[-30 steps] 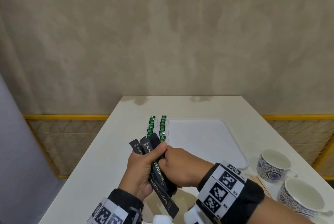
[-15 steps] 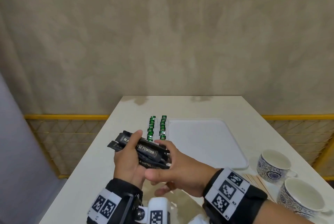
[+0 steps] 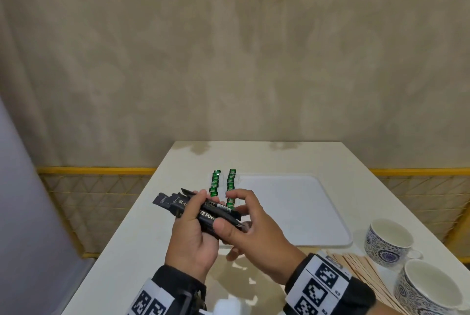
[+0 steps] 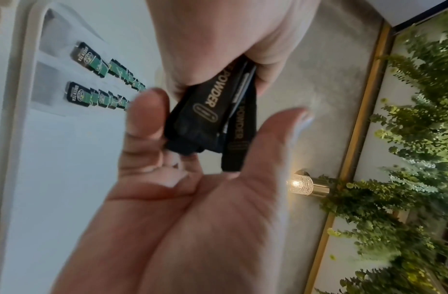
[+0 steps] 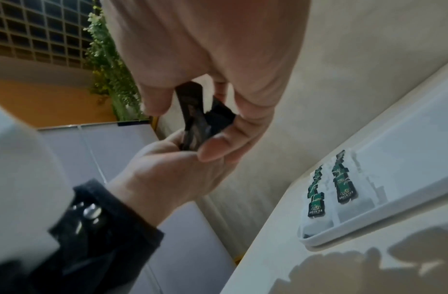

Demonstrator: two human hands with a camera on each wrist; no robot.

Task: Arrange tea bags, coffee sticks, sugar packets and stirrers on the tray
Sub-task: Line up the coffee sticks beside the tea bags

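A bundle of black coffee sticks (image 3: 175,204) lies crosswise in my left hand (image 3: 197,213), whose thumb is laid over the top of it. My right hand (image 3: 236,215) pinches the right end of the bundle between thumb and fingers. The left wrist view shows the coffee sticks (image 4: 207,111) fanned between both hands. Both hands hover above the table in front of the white tray (image 3: 292,208). Two rows of green tea bags (image 3: 215,183) lie along the tray's left edge. Wooden stirrers (image 3: 366,271) lie on the table at the right, beside my right wrist.
Two blue-patterned cups, one (image 3: 386,241) behind the other (image 3: 429,286), stand at the right near the stirrers. The white table (image 3: 152,213) ends at a plaster wall behind. A yellow mesh railing (image 3: 96,187) runs on both sides.
The coffee stick bundle has turned from nearly upright to lying crosswise in my left hand. My right hand has shifted from gripping its middle to pinching its right end.
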